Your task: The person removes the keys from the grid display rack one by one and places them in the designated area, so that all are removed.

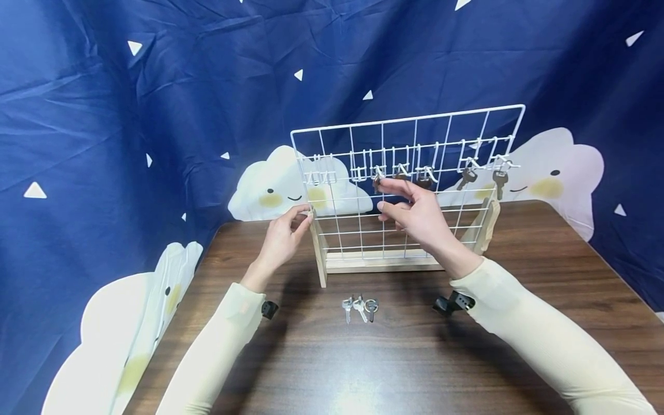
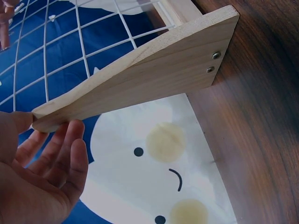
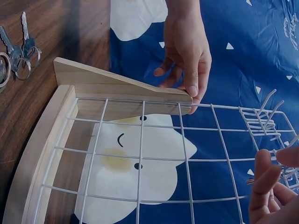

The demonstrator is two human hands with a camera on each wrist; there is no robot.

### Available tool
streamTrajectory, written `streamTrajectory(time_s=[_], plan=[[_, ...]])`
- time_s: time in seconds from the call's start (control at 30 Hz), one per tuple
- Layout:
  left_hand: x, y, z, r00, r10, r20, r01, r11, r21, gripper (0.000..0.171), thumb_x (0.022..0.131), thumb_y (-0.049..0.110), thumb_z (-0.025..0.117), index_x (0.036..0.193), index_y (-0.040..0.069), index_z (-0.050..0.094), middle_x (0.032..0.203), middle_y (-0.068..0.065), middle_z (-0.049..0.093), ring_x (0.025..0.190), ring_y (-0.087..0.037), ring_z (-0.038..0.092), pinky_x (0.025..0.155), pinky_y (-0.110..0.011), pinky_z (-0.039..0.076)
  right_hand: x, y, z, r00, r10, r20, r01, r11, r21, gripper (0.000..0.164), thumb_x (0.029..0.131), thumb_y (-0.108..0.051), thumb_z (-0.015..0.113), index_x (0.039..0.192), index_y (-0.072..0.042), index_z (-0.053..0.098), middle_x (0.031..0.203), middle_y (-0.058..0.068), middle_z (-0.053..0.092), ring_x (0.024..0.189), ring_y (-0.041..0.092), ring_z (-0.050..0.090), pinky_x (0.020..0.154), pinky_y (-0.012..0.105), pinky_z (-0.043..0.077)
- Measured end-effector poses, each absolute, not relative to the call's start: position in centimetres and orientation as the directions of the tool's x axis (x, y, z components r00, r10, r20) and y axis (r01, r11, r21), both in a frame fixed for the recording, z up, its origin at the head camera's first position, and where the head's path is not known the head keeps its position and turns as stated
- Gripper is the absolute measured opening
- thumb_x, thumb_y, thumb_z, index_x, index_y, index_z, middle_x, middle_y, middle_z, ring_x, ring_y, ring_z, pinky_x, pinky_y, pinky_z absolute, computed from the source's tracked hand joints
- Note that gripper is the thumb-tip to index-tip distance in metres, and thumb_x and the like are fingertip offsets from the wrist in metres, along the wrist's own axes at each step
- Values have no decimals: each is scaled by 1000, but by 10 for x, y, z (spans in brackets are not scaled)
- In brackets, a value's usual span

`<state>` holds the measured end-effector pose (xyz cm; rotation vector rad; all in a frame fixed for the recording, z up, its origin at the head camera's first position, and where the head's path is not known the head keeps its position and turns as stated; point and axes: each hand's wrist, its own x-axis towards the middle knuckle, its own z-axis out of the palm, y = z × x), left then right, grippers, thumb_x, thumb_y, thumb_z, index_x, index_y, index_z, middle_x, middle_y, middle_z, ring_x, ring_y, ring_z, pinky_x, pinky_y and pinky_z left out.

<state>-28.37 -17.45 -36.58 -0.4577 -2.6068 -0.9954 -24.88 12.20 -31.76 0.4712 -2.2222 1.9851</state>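
Observation:
A white wire grid rack (image 1: 358,216) stands on light wooden side supports, with several hooks along its upper part. My left hand (image 1: 282,233) pinches the tip of the left wooden side support (image 2: 135,77) between thumb and fingers. At a hook near the middle, my right hand (image 1: 417,213) has its index fingertip right at a hanging key (image 1: 377,183), the thumb spread apart below. Other keys hang to the right, including a key (image 1: 468,177) and an outermost key (image 1: 500,183). My right fingers partly hide the keys (image 1: 424,181) behind them.
Three loose keys (image 1: 360,308) with rings lie on the dark wooden table (image 1: 311,357) in front of the rack. Bare hooks (image 1: 320,170) sit on the grid's left part. Behind the table hangs a blue curtain (image 1: 332,57) with white triangles and clouds.

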Motion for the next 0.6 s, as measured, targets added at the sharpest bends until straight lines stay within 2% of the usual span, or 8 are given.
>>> streamTrajectory(time_s=[0.2,0.43,0.6], plan=[[-283,-175,-365,-900,180,397,399,709,582,35,102,30,59,132,14,62,104,-10,76,89,-25,73,85,-40,59,-251,118,-318,-942,-154,298,-312,78,-947,52,91,-11,71,141,-10,55,138,14,62,75,16,75,49,20,49],[-283,-175,-365,-901,180,395,397,711,581,35,102,30,59,132,13,62,103,-10,75,88,-24,73,85,-40,59,-252,114,-318,-949,-155,275,-290,82,-953,52,92,-11,71,140,-7,53,132,19,64,72,10,74,48,20,50],[-283,-174,-364,-898,185,399,402,711,577,35,102,30,59,132,13,62,103,-10,75,88,-25,73,84,-40,59,-252,113,-316,-947,-126,294,-306,86,-948,46,93,-12,69,136,-4,55,122,17,67,67,7,71,47,18,46]])
